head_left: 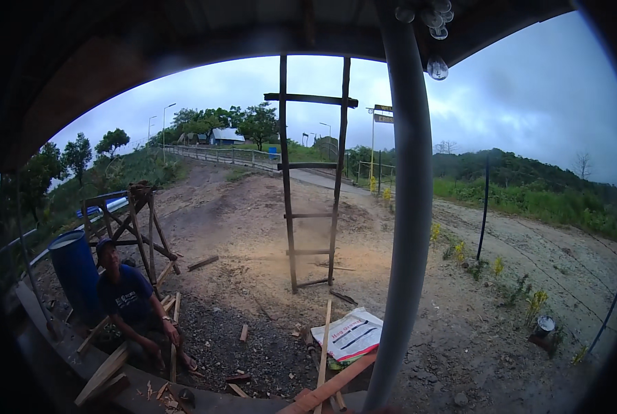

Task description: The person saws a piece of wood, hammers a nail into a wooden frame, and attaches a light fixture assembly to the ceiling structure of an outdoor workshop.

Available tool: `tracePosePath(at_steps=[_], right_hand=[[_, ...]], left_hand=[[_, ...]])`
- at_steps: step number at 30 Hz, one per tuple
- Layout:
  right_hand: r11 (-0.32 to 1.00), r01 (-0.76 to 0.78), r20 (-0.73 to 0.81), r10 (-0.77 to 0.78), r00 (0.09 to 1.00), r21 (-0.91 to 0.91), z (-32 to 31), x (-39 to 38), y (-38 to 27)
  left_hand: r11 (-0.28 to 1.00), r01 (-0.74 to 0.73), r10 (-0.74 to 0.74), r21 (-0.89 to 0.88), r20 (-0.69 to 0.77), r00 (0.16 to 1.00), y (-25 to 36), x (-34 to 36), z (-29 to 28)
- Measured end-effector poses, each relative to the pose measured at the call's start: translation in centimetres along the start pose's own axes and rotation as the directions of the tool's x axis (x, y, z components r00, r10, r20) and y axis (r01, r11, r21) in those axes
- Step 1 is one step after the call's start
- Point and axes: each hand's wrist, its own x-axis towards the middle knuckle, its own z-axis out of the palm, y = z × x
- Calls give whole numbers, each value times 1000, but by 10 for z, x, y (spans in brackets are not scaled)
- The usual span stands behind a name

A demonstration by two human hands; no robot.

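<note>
Neither my left hand nor my right hand shows in the head view. In front of me a dark wooden ladder (286, 193) leans up to the roof edge, its foot on the dirt. A grey post (410, 207) rises close by, right of the ladder. Below lie a long reddish plank (332, 388), a thin pale wood strip (324, 352) and a white printed sack (353, 336). At the lower left sits another person (125, 297) in a cap and dark blue shirt, among cut boards (103, 372).
Behind the person stand a blue drum (76, 272) and a rough timber frame (139, 231). Clear glass bulbs (437, 67) hang by the post top. A wire fence with thin posts (484, 207) runs at right, near yellow-leaved plants (536, 303) and a small bucket (545, 324).
</note>
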Motion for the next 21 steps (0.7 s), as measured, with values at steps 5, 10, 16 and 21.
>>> tracePosePath(at_steps=[5,10,16,21], right_hand=[[969,-229,103,238,966,-87,57,20,14],[872,-427,333,486,808,-239,135,11,56],[751,-515,531,658,534,-413,211,-69,119],[623,-586,524,773,357,-519,224,-105,139]], left_hand=[[997,-34,24,73,136,990,-46,84,-37],[990,11,-51,143,279,959,-151,154,-20],[976,-106,8,189,460,888,-366,85,48],[977,199,-202,73,600,774,-306,48,13]])
